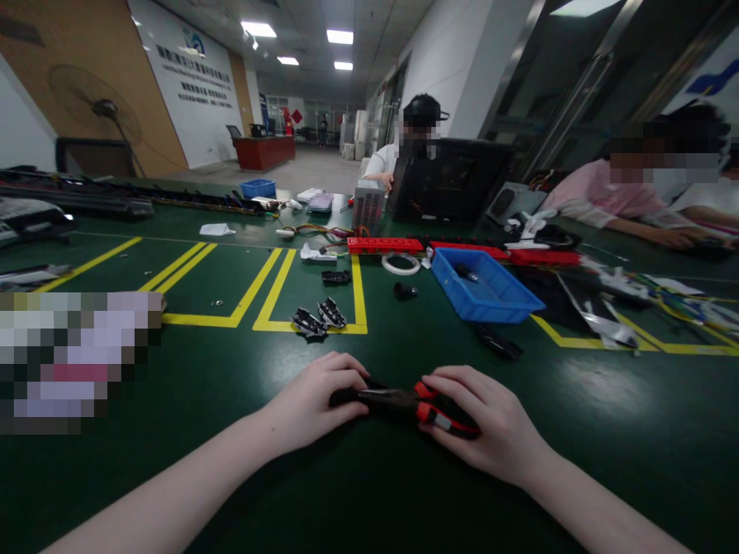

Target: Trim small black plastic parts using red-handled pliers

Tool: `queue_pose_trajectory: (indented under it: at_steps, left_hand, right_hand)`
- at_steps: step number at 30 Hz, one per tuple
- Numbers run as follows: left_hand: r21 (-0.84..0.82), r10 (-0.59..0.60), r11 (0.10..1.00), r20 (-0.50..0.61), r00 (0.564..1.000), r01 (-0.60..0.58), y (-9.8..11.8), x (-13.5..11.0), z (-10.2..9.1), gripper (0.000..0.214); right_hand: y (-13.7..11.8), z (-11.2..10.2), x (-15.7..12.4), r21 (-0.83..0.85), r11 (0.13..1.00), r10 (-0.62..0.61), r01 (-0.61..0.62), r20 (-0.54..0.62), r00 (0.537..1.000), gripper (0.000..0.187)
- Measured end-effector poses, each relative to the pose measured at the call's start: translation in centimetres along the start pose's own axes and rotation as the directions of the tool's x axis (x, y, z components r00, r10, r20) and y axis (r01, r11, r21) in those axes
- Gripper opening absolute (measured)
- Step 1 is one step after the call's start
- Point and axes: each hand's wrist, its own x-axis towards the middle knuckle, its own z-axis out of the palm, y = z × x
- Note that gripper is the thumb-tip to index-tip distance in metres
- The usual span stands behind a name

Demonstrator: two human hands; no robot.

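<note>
Low on the dark green table (231, 369), my right hand (485, 423) is closed round the red and black handles of a pair of pliers (421, 406). The pliers' dark jaws point left to a small black part (345, 397), which my left hand (317, 400) covers with curled fingers. Most of that part is hidden under the fingers. Both hands rest on the table surface, almost touching each other.
Two small black parts (319, 315) lie just beyond the hands on a yellow floor-tape line. A blue bin (482, 288), a tape roll (400, 264), a red strip (386, 245) and loose wires sit farther back. Two other people work at the far side.
</note>
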Motion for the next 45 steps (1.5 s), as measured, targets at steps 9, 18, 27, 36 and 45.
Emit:
queue_pose_trajectory:
  at_steps: [9,18,27,36,45]
  left_hand:
    - [-0.028,-0.025,0.999,0.013,1.000,0.026,0.58,-0.10,-0.24,0.010]
    - [-0.059,-0.051,0.997,0.005,0.999,0.051,0.52,-0.08,-0.15,0.011]
    - [-0.067,-0.016,0.998,-0.042,0.999,0.013,0.39,-0.16,0.07,0.009]
    - [-0.047,-0.042,0.998,-0.018,0.999,0.041,0.44,-0.14,-0.04,0.010]
    - [-0.012,-0.029,1.000,0.000,1.000,0.029,0.39,-0.13,-0.10,0.008]
  right_hand:
    - [-0.24,-0.08,-0.06,-0.070,0.997,-0.048,0.045,-0.042,0.998,0.040]
    - [-0.37,-0.16,-0.03,-0.081,0.995,-0.057,0.053,-0.045,0.997,0.039]
    - [-0.08,0.23,-0.39,0.062,0.998,0.019,-0.020,0.009,1.000,0.042]
    - [-0.03,0.34,-0.34,0.100,0.993,0.051,-0.055,0.039,0.998,0.042]
    - [-0.21,0.02,-0.10,0.077,0.995,0.052,-0.056,0.059,0.997,0.038]
